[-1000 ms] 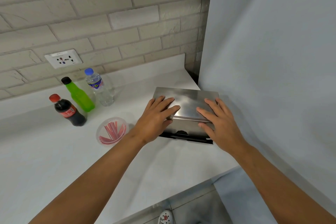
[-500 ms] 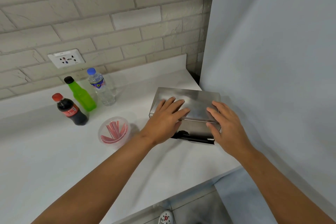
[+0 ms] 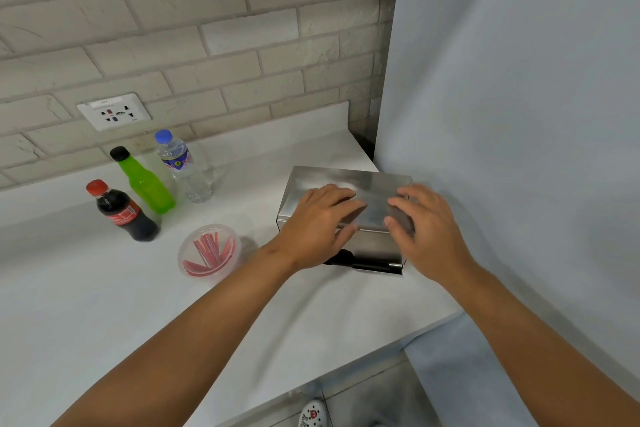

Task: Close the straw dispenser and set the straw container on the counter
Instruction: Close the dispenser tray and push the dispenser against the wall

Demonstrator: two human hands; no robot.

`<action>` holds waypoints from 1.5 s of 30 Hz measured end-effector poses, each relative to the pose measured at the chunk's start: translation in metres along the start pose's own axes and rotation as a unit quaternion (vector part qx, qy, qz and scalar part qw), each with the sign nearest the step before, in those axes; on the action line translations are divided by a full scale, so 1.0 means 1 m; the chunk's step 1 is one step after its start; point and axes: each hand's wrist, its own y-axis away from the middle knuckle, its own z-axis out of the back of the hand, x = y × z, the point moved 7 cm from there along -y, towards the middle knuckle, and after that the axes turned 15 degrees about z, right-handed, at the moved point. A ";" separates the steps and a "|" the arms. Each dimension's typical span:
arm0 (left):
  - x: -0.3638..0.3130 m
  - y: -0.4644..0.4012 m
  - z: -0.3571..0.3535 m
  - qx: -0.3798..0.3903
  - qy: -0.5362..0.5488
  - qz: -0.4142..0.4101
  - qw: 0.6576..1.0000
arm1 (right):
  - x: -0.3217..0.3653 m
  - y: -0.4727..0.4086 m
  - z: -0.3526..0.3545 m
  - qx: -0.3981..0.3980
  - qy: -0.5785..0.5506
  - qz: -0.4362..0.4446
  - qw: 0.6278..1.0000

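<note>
A steel straw dispenser (image 3: 363, 184) stands on the white counter (image 3: 104, 305) against the grey wall on the right, its flat lid down. My left hand (image 3: 315, 229) lies palm-down on the lid's left half, fingers spread. My right hand (image 3: 426, 229) rests on the lid's right front corner, fingers curled over the edge. A black bar (image 3: 367, 263) runs along the dispenser's front base. The clear round straw container (image 3: 209, 253), holding several red-striped straws, sits on the counter to the left of the dispenser, apart from both hands.
Three bottles stand at the back left: a cola bottle (image 3: 121, 211), a green bottle (image 3: 145, 184) and a water bottle (image 3: 181, 166). A wall socket (image 3: 114, 111) is above them. The grey wall (image 3: 519, 114) hems in the right side. The counter's front edge drops to the floor.
Both hands have shifted slightly along the lid, still flat on top. The dispenser lid appears lower and flush. The camera has drifted a little.
</note>
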 end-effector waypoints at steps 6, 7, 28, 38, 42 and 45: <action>0.003 -0.021 -0.001 0.018 -0.026 0.049 0.998 | -0.015 -0.032 -0.003 0.080 -0.010 -0.059 0.995; 0.003 -0.022 -0.002 0.017 -0.025 0.053 0.998 | -0.016 -0.033 -0.003 0.081 -0.013 -0.068 0.994; 0.090 0.009 0.005 0.014 0.226 0.268 0.937 | 0.048 -0.106 -0.075 0.250 -0.027 0.123 0.960; 0.109 0.023 -0.017 0.017 0.313 0.345 0.885 | 0.050 -0.114 -0.092 0.265 -0.036 0.110 0.957; 0.107 0.026 -0.019 0.026 0.340 0.348 0.873 | 0.052 -0.108 -0.078 0.243 -0.044 0.095 0.964; 0.107 0.031 -0.020 0.023 0.362 0.363 0.858 | 0.043 -0.091 -0.063 0.228 -0.009 0.067 0.971</action>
